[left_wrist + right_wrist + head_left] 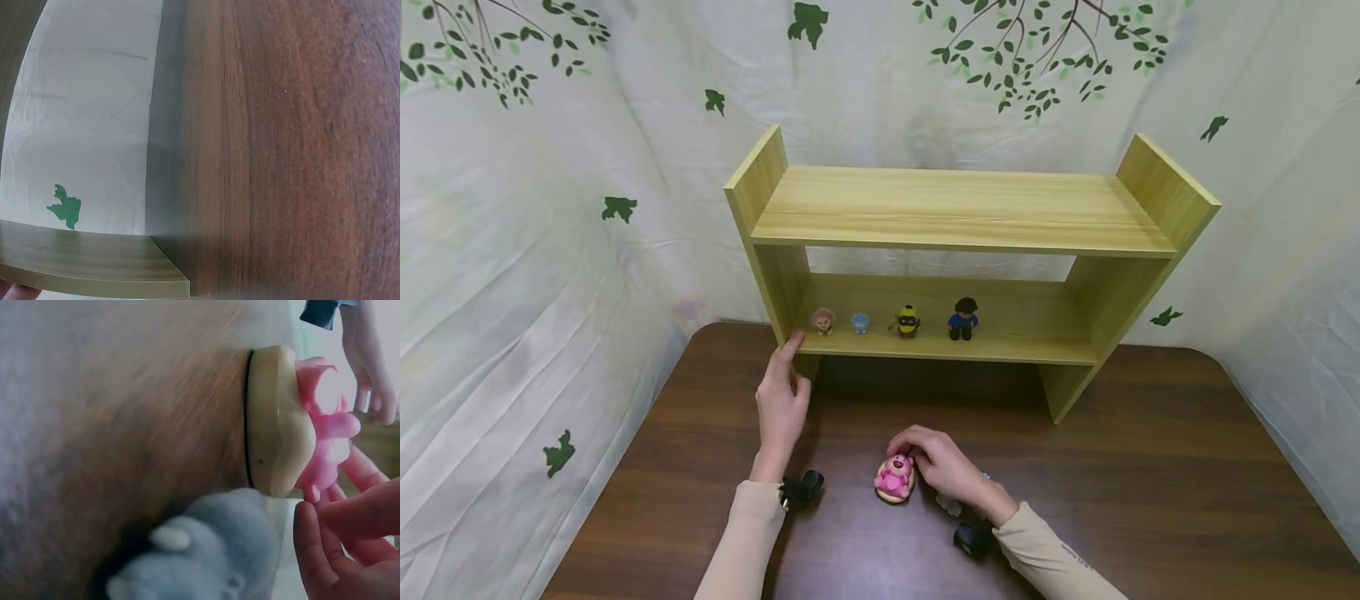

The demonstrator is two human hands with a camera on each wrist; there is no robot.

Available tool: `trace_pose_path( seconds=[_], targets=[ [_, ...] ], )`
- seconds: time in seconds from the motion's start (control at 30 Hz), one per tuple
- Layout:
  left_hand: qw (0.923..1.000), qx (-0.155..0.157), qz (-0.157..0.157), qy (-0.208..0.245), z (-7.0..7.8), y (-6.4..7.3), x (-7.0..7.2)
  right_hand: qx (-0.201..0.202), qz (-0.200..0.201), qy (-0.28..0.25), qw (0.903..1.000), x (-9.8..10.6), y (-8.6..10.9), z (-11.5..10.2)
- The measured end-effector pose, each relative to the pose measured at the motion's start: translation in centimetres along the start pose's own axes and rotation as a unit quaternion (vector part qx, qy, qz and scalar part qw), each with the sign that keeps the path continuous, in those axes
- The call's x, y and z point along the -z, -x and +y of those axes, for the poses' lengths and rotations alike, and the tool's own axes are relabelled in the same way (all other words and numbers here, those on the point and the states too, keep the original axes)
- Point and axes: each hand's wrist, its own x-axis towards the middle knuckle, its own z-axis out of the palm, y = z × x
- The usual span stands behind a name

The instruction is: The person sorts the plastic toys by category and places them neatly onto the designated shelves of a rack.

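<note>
A pink bear figure (895, 477) on a rounded beige base lies face up on the brown table. My right hand (951, 467) curls over its head end, and in the right wrist view the thumb and fingers (309, 531) pinch at that end. A fuzzy grey toy (206, 550) sits on the table close by, mostly hidden under the right wrist in the head view. My left hand (782, 408) reaches up to the wooden shelf (940, 354), its extended index finger touching the front edge of the left side panel. Only fingertips (22, 292) show in the left wrist view.
On the middle board stand a lion-like figure (823, 321), a small blue figure (861, 323), a yellow-capped figure (907, 322) and a dark-haired figure in blue (962, 319). A leaf-print cloth (887, 100) hangs behind the table (1150, 467).
</note>
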Motion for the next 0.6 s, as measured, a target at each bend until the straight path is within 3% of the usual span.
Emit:
trace_pose_path(
  seconds=[0.2,0.3,0.43,0.6],
  targets=[
    [1.0000,0.002,-0.001,0.001,0.1,0.1,0.0,-0.068,-0.015,-0.002,0.9976,-0.2,0.8,-1.0],
    [1.0000,0.003,-0.002,0.002,0.1,0.0,0.0,-0.092,-0.018,0.025,0.9953,-0.3,1.3,-1.4],
    [1.0000,0.002,-0.002,0.000,0.0,0.0,0.0,-0.116,-0.020,0.060,0.9912,-0.6,1.8,-1.7],
    [1.0000,-0.001,0.000,-0.002,-0.1,0.0,0.0,-0.119,-0.012,0.072,0.9902,-1.1,1.9,-1.9]
  ],
)
